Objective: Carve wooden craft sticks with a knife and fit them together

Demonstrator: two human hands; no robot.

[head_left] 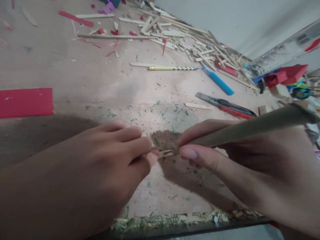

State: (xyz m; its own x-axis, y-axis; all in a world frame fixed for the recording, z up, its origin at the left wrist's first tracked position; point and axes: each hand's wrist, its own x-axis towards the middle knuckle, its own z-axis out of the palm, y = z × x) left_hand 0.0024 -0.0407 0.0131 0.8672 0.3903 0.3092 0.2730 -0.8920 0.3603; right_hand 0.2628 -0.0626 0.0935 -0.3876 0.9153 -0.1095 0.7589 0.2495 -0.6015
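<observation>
Pinched between the thumb and fingers of my left hand (117, 156) is a small pale wooden strip (165, 153), whose free end has a dark slit. Most of the strip is hidden by my fingers. My right hand (225, 160) is closed on a greenish-brown stick (247, 128), held like a pen and slanting up to the right. The stick's lower tip, by my right fingertips, meets or nearly meets the strip's end; I cannot tell which. Green and dark shavings (175, 111) are scattered on the wooden table (100, 76) around both hands.
A red-and-black utility knife (225, 105) lies beyond my right hand, near a blue pen-like piece (217, 80), a yellow pencil (172, 68) and a craft stick (198, 106). Wooden sticks (175, 33) are heaped at the back. A red sheet (26, 102) lies left.
</observation>
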